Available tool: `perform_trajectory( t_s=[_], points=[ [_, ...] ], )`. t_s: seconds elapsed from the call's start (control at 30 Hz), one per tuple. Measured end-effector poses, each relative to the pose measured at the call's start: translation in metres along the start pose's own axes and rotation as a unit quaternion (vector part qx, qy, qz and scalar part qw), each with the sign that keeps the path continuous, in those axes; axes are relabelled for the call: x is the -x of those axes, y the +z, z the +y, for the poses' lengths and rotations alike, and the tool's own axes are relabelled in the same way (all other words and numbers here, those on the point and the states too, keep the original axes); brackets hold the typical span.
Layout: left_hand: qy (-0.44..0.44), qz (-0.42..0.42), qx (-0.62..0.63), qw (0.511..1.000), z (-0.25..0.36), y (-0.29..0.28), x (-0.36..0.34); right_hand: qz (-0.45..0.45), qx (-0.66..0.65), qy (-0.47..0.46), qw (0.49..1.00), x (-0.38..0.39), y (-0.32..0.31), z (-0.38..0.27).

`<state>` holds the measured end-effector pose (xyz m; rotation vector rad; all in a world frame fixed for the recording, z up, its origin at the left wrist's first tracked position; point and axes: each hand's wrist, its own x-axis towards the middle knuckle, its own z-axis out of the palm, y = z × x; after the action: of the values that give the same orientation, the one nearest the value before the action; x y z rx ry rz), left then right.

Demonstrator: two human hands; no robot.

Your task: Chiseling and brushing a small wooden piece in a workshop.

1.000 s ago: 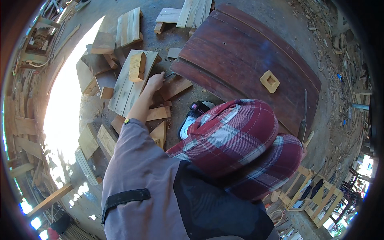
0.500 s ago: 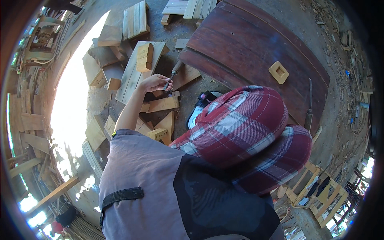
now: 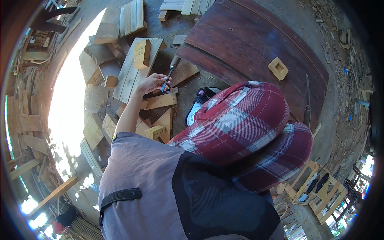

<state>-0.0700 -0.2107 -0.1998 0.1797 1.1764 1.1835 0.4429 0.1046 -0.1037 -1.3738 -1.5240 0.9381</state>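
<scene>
My left hand is closed on the blade of a chisel, whose rounded wooden handle points up and away from me. It holds the tool above scattered wood pieces, beside a pale plank panel. On that panel rests a light wooden block. To the right lies a large dark-brown wooden panel. A small square wooden piece with a recess sits on it, near a second long, thin-bladed tool with a dark handle. My right hand is not in view.
My knees in red plaid cloth are folded beside the dark panel. A drilled wooden block and offcuts lie near my left arm. Wooden frames stand at lower right. Another person's legs show at upper left.
The chisel has turned slightly in my left hand, so more of its blade shows. The other person's legs have come further into view at upper left. My view has shifted slightly.
</scene>
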Motion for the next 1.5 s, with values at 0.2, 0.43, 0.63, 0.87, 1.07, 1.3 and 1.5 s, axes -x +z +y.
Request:
perform_trajectory(
  t_s=[0.2,0.43,0.63,0.87,1.07,1.3,1.5],
  points=[
    [0.007,0.088,-0.114,0.99,-0.005,-0.001,-0.016,-0.007,0.016,-0.002,1.0,0.002,0.005,0.002],
    [0.017,0.328,-0.292,0.898,-0.023,-0.033,-0.058,-0.013,0.021,-0.01,1.0,0.0,0.016,0.001],
    [0.014,0.462,-0.551,0.695,-0.037,-0.022,-0.064,-0.004,0.037,-0.019,0.999,-0.005,0.018,0.001],
    [0.147,0.393,-0.522,0.742,-0.048,-0.036,-0.036,-0.013,0.052,-0.007,0.999,0.007,0.025,0.01],
    [0.164,0.362,-0.42,0.816,-0.062,-0.051,-0.003,-0.013,0.052,-0.007,0.999,0.008,0.035,0.01],
    [0.188,0.37,-0.486,0.769,-0.021,0.024,-0.007,0.086,0.093,-0.026,0.992,-0.009,-0.017,-0.008],
    [0.333,0.375,-0.59,0.633,0.042,0.134,-0.045,0.071,0.055,-0.017,0.996,-0.01,-0.021,-0.055]
  ],
)
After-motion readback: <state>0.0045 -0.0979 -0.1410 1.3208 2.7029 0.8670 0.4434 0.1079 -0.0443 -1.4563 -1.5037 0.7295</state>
